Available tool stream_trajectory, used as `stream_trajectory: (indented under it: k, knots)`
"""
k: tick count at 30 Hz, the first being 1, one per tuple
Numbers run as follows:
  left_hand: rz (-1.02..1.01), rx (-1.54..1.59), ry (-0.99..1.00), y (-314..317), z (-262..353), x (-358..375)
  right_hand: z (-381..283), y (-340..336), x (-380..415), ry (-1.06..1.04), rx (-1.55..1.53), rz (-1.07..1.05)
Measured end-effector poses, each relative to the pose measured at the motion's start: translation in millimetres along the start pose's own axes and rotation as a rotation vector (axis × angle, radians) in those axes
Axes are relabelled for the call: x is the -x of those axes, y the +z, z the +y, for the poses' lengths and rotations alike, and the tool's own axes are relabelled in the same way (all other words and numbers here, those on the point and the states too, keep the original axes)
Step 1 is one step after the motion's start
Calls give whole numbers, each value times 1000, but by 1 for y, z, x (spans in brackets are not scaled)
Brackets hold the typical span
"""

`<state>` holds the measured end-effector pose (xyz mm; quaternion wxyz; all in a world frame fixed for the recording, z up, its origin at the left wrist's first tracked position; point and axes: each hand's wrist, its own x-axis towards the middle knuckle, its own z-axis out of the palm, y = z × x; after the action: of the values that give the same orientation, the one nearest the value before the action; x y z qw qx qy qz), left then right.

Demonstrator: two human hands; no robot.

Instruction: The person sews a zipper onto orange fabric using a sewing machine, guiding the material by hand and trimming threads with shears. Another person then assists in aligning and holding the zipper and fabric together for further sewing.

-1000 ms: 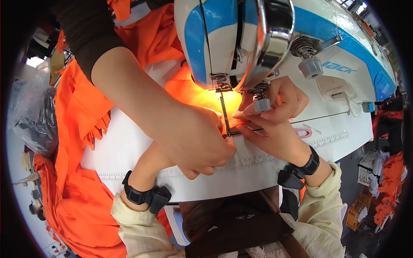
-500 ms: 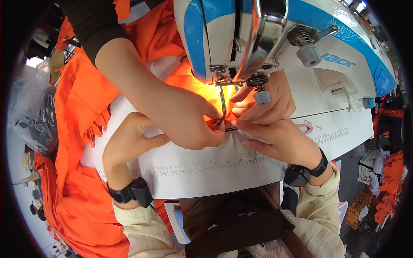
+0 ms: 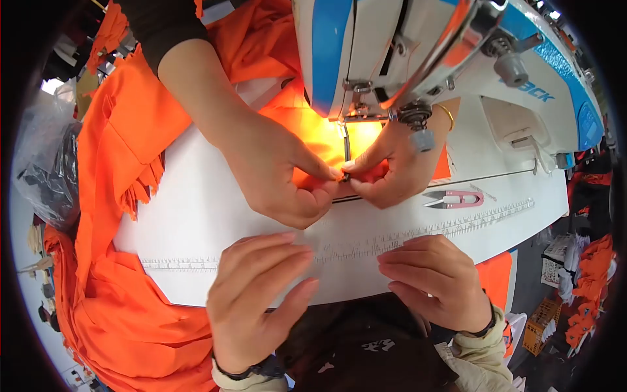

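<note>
My left hand (image 3: pixel 258 291) is open above the front edge of the sewing table, fingers loosely stretched and holding nothing. Across from it, my right hand (image 3: pixel 439 277) hovers open over the front of the printed ruler (image 3: pixel 496 212), also with nothing in it. Farther in, a co-worker's two hands (image 3: pixel 281 166) pinch a small dark strip (image 3: pixel 347 147) beneath the sewing machine (image 3: pixel 333 59). Orange fabric (image 3: pixel 297 111) lies lit up under the needle area. What exactly the dark strip is I cannot make out.
Pink-handled thread snips (image 3: pixel 455 199) lie on the white tabletop (image 3: pixel 189 228), right of the co-worker's hands. Orange cloth (image 3: pixel 130 300) is heaped along the left side. A plastic bag (image 3: pixel 49 170) hangs at the far left. A yellow crate (image 3: pixel 541 323) stands on the floor at right.
Both my hands have drawn back from the needle area toward the table's front edge. The co-worker's hands stay at the dark strip. The snips now show fully.
</note>
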<state>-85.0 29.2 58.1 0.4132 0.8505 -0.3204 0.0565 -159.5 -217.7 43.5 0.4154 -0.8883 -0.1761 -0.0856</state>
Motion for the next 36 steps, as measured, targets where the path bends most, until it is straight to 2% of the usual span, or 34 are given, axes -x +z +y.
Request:
stream_trajectory:
  k: [1,3,4,6,12,36]
  knots:
    - [35,22,6,9,1,2,-2,5,2,4,3,-8]
    - [91,51,2,25,3,5,-3,16,4,40,0,182]
    - [143,73,0,31,2,8,-2,22,6,43,5,168]
    - [163,88,-37,40,-1,13,6,36,11,47,77,347]
    - [263,147,-100,65,-17,25,21,54,19,101,50,486]
    - [140,170,-55,67,-22,26,20,64,14,77,144,450]
